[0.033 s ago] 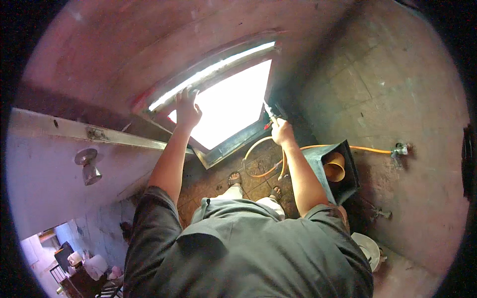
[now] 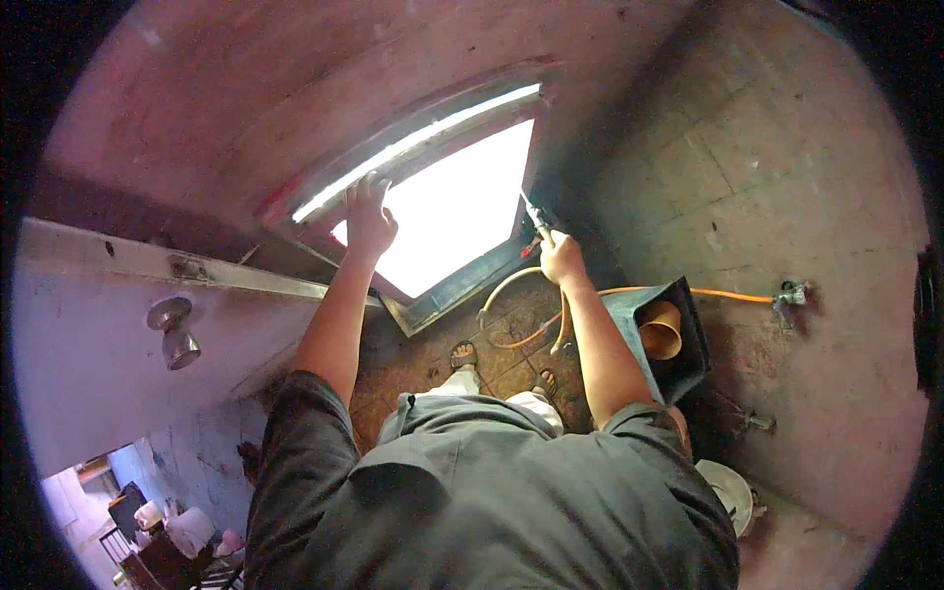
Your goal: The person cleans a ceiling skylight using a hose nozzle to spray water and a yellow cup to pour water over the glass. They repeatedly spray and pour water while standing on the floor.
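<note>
Two bare hands, upper centre of frame, both at a brightly lit, framed white panel. Left hand: fingers on the panel's upper-left border; cannot tell whether gripping or merely resting. Right hand: closed around a slim spray nozzle, tip just beside the panel's right border. Yellow-orange hose loops over the tiled floor, centre, and runs to a wall tap, right of frame. Dark square-mouthed container, right of centre, holds a yellow-orange cup.
</note>
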The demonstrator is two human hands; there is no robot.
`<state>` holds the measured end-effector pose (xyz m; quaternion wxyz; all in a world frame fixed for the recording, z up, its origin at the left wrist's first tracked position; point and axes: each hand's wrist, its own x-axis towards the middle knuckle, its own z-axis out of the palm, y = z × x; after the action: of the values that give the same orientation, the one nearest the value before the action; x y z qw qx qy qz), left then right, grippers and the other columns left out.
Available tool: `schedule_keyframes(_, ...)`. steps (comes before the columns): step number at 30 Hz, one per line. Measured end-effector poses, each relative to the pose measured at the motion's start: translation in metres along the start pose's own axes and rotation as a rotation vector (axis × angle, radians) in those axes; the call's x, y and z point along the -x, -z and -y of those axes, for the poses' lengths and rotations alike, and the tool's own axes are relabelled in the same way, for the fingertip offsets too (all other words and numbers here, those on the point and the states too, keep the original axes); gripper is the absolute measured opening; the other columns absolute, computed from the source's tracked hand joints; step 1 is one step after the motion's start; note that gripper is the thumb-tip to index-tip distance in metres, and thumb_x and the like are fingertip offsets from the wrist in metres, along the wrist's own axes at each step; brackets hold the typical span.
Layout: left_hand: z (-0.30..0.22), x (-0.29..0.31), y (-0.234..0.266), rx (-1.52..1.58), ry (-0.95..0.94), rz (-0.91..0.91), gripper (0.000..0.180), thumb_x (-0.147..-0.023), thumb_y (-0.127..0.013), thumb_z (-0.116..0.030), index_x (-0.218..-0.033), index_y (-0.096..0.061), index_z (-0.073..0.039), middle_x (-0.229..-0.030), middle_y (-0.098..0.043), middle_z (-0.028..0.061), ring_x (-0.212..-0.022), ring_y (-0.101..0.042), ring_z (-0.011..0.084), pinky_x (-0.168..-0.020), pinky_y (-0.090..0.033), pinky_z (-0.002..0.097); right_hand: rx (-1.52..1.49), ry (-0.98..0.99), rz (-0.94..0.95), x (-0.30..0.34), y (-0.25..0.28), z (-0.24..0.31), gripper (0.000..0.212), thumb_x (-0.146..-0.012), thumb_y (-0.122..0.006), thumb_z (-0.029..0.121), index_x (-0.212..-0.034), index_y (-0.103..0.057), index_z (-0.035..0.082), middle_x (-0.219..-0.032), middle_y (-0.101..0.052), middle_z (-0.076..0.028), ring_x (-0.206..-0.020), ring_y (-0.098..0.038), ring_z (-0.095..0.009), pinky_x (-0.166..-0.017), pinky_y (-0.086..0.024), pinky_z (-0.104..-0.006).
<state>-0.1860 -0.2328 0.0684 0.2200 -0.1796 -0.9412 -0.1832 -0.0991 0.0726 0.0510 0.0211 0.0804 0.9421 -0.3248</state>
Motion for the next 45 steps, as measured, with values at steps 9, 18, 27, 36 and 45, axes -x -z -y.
schedule_keyframes(9, 0.007, -0.005, -0.012, 0.097, 0.085, -0.013, 0.042, -0.061, -0.049, 0.0, -0.102, -0.049, -0.007, -0.112, -0.04, 0.0131, -0.1, -0.037, 0.0324, -0.089, -0.031, 0.0412, -0.026, -0.133, -0.054, -0.047, 0.051, 0.016, 0.021, -0.074, -0.048, 0.017, -0.081, -0.056, -0.001, -0.077, -0.056, -0.022, -0.078, -0.055, -0.036, -0.068, -0.043, -0.0403)
schedule_keyframes(18, 0.004, -0.007, -0.004, 0.015, -0.001, 0.011, 0.042, -0.06, -0.049, 0.001, -0.102, -0.05, -0.004, -0.113, -0.04, 0.0141, -0.103, -0.036, 0.0323, -0.09, -0.03, 0.0426, -0.007, -0.072, -0.065, -0.071, 0.063, 0.02, 0.022, -0.073, -0.049, 0.018, -0.078, -0.055, -0.003, -0.08, -0.055, -0.024, -0.078, -0.054, -0.037, -0.068, -0.042, -0.0402)
schedule_keyframes(27, -0.006, -0.008, 0.003, -0.028, 0.01, -0.016, 0.042, -0.06, -0.047, 0.002, -0.101, -0.048, -0.004, -0.111, -0.04, 0.0154, -0.103, -0.036, 0.0331, -0.09, -0.029, 0.044, 0.013, -0.115, -0.046, -0.075, 0.079, 0.036, 0.023, -0.073, -0.048, 0.018, -0.081, -0.055, -0.003, -0.084, -0.055, -0.025, -0.081, -0.053, -0.037, -0.071, -0.042, -0.0396)
schedule_keyframes(36, 0.001, -0.008, -0.002, 0.058, 0.006, -0.003, 0.041, -0.06, -0.047, 0.002, -0.101, -0.048, -0.004, -0.11, -0.041, 0.0155, -0.103, -0.036, 0.0331, -0.09, -0.03, 0.0436, 0.01, -0.117, -0.045, -0.075, 0.083, 0.043, 0.024, -0.073, -0.047, 0.018, -0.083, -0.055, -0.002, -0.086, -0.055, -0.024, -0.083, -0.053, -0.036, -0.072, -0.042, -0.0397)
schedule_keyframes(45, 0.004, -0.007, -0.006, 0.138, 0.04, -0.026, 0.042, -0.06, -0.049, 0.001, -0.102, -0.048, -0.005, -0.11, -0.041, 0.0142, -0.103, -0.037, 0.0322, -0.089, -0.031, 0.0432, -0.003, -0.157, 0.016, -0.089, 0.071, 0.038, 0.027, -0.076, -0.047, 0.02, -0.091, -0.055, -0.001, -0.086, -0.056, -0.023, -0.083, -0.054, -0.034, -0.072, -0.042, -0.0388)
